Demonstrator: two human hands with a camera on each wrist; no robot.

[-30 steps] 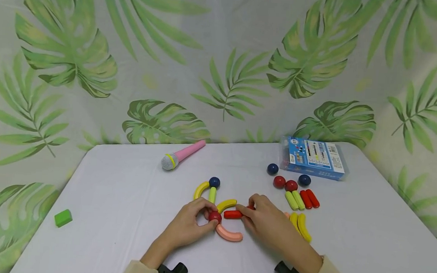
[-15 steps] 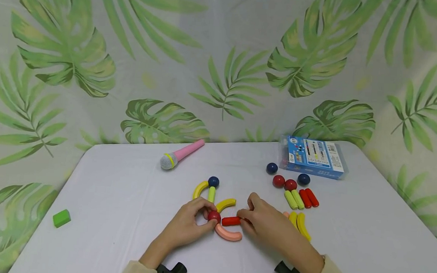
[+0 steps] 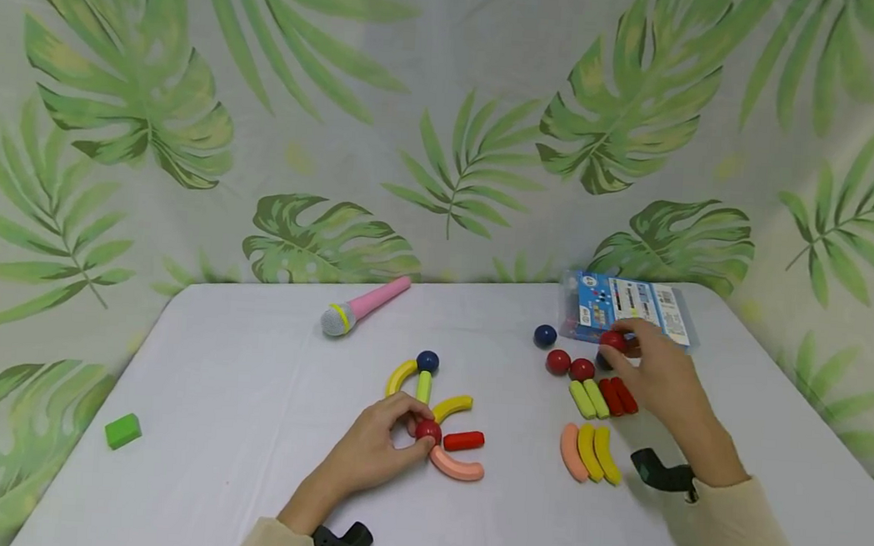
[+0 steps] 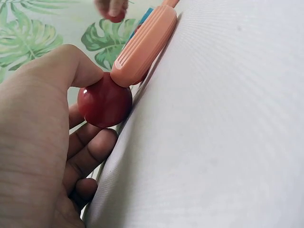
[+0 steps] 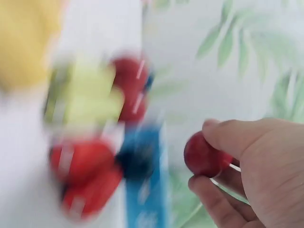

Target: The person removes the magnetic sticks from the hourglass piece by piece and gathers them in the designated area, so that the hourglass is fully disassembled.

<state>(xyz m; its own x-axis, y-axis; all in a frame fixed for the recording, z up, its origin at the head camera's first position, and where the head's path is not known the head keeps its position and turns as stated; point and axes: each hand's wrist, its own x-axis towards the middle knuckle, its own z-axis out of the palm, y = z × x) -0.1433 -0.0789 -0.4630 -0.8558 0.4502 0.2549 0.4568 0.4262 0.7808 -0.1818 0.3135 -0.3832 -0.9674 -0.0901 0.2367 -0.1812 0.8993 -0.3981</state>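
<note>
My left hand [image 3: 377, 445] pinches a red ball [image 4: 105, 100] between thumb and fingers, low at the tabletop. A pink curved stick [image 3: 457, 465] meets this ball. Near it lie a yellow curved stick [image 3: 452, 407] and a straight red stick [image 3: 464, 441], its near end just short of the ball. A light green stick [image 3: 424, 387], another yellow curved stick [image 3: 400, 377] and a dark blue ball [image 3: 427, 362] continue behind my fingers. My right hand [image 3: 658, 372] holds a second red ball [image 5: 204, 154] in its fingertips, raised in front of the blue box [image 3: 633, 312].
Two red balls [image 3: 557, 362], a dark blue ball [image 3: 545, 336], green sticks [image 3: 588, 399], red sticks [image 3: 618, 396] and curved sticks [image 3: 589, 453] lie at the right. A pink microphone [image 3: 366, 305] is at the back, a green block [image 3: 123, 431] far left.
My right hand has let go of the straight red stick, which turned and shifted toward the left hand's ball, and has moved right and back with a red ball. The left hand has stayed in place.
</note>
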